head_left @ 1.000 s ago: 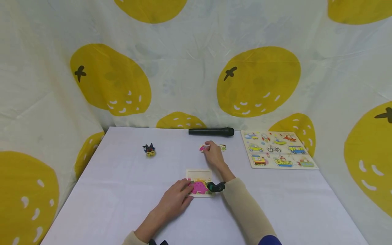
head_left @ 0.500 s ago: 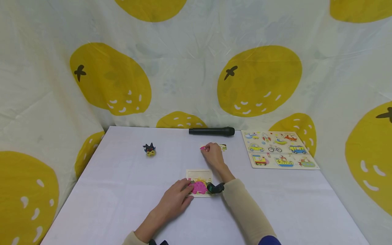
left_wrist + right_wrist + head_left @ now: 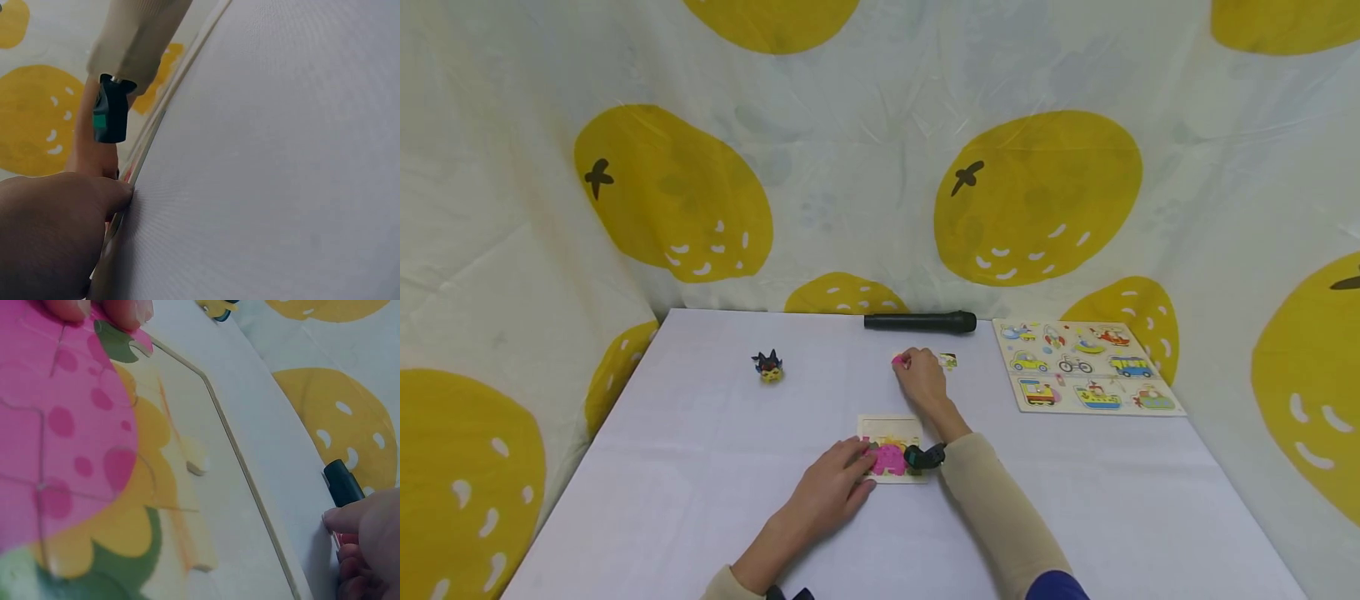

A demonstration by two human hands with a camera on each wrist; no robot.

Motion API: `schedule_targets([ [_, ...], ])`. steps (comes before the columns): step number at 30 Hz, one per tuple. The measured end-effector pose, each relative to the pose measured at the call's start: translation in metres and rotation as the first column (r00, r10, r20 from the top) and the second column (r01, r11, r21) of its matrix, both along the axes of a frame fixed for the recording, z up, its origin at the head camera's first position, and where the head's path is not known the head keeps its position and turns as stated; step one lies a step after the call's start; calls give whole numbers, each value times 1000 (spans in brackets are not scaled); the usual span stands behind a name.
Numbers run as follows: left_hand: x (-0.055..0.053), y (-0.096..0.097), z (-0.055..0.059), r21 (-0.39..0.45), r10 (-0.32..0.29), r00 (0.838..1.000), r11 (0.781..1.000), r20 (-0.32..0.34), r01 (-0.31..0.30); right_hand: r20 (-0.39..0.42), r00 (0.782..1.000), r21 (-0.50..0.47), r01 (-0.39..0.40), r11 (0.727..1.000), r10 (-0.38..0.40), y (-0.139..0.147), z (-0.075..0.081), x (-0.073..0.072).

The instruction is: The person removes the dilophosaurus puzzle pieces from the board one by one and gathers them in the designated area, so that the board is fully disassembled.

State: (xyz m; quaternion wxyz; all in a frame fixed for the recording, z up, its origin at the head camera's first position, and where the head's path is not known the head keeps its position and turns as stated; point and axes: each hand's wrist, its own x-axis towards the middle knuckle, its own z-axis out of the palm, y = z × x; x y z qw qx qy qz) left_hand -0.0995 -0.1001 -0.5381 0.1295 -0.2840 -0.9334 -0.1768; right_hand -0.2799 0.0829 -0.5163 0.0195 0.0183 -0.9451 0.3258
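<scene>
A small jigsaw puzzle [image 3: 891,458] with a pink dinosaur sits in its wooden frame [image 3: 889,423] at the front middle of the white table. My left hand [image 3: 831,481] rests on its left side, fingertips [image 3: 128,312] lying on the pink pieces; in the left wrist view the thumb [image 3: 119,192] touches the frame's edge. The frame's upper strip shows bare wood. Beyond it my right hand [image 3: 925,383] pinches a pink puzzle piece [image 3: 898,359] between thumb and fingers, at or just above the table. Most of that piece is hidden. Another puzzle piece [image 3: 948,361], green and white, lies right of the hand.
A black microphone [image 3: 920,322] lies along the table's back edge. To the right is a wooden vehicle puzzle board [image 3: 1086,367]. A small dark-eared yellow figure [image 3: 768,367] stands at the back left. A fruit-print curtain [image 3: 850,167] hangs behind the table.
The right fingers have closed over the pink piece, which now shows less and seems turned. The left hand and puzzle have stayed in place.
</scene>
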Motion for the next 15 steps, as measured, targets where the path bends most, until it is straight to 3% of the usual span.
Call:
schedule_targets([
  [5,0,0,0,3,-5,1000,1000,-13,5,-34,999,-31,-29,999,28,4,1,2],
  [15,0,0,-1,11,1,1000,1000,-22,-1,-26,997,-43,-76,996,75,11,14,17],
])
